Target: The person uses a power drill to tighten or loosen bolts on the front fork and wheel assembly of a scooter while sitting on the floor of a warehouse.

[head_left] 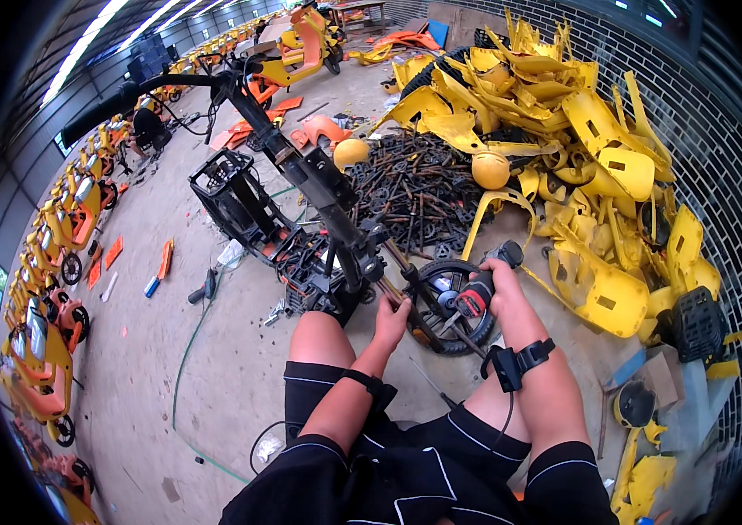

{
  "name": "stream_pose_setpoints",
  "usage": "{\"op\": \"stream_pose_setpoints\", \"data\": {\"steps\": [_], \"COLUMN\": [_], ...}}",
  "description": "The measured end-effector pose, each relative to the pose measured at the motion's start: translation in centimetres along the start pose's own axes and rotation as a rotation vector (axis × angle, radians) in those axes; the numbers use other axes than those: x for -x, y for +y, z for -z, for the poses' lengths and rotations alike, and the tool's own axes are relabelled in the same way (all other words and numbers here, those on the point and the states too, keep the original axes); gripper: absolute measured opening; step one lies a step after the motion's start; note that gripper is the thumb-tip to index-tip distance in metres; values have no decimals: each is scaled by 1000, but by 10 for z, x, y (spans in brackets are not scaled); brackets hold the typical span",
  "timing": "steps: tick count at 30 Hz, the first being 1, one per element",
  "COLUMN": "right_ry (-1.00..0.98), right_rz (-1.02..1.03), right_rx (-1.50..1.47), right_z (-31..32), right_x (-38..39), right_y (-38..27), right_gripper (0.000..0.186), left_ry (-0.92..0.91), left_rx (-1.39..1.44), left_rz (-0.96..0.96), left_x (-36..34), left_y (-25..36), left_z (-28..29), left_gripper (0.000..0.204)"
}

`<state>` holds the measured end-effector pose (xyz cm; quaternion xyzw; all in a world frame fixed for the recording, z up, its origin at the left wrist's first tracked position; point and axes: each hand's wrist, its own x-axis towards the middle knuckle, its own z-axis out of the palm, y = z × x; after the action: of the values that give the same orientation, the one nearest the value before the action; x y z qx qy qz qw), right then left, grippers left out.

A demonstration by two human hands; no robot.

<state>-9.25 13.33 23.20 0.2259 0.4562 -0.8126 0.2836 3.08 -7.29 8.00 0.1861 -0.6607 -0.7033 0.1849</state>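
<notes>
My left hand (pixel 393 317) is closed around the lower part of a front fork tube (pixel 383 287) on a stripped electric scooter frame (pixel 323 188). In my right hand (pixel 504 287) is a red-and-black cordless power tool (pixel 474 298), its nose pointing down at the middle of the front wheel (pixel 451 273). Whether the tool's tip touches the axle cannot be made out. The wheel has a black tyre and sits between my hands and the pile of parts. The black handlebar (pixel 174 80) reaches away to the upper left.
Dark metal parts (pixel 414 188) lie heaped beyond the wheel, with yellow body panels (pixel 594 276) piled along the brick wall at right. A green hose (pixel 180 385) and another power tool (pixel 204 287) lie on the floor at left. Orange-and-yellow scooters (pixel 42 363) line the left side.
</notes>
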Motion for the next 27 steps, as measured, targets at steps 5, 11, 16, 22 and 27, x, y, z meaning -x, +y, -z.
{"op": "stream_pose_setpoints", "data": {"steps": [5,11,16,22,27], "right_ry": [22,35,1,14,-31], "right_rz": [-2,9,7,16,-33], "right_rx": [11,61,74,69,50], "right_z": [5,-6,-9,-26,-32], "right_x": [-9,-4,-11,-12,-25], "right_y": [4,14,16,17,22], "right_gripper": [24,26,27,26,25], "left_ry": [-9,26,116,205,238], "left_rx": [4,-29,-44,87,231], "left_rz": [-30,-92,-36,96,166], "left_x": [-3,-7,-10,-12,-12], "left_y": [-8,-18,-8,-2,-1], "left_z": [-1,2,-6,-8,-4], "left_gripper": [28,27,18,19,18]}}
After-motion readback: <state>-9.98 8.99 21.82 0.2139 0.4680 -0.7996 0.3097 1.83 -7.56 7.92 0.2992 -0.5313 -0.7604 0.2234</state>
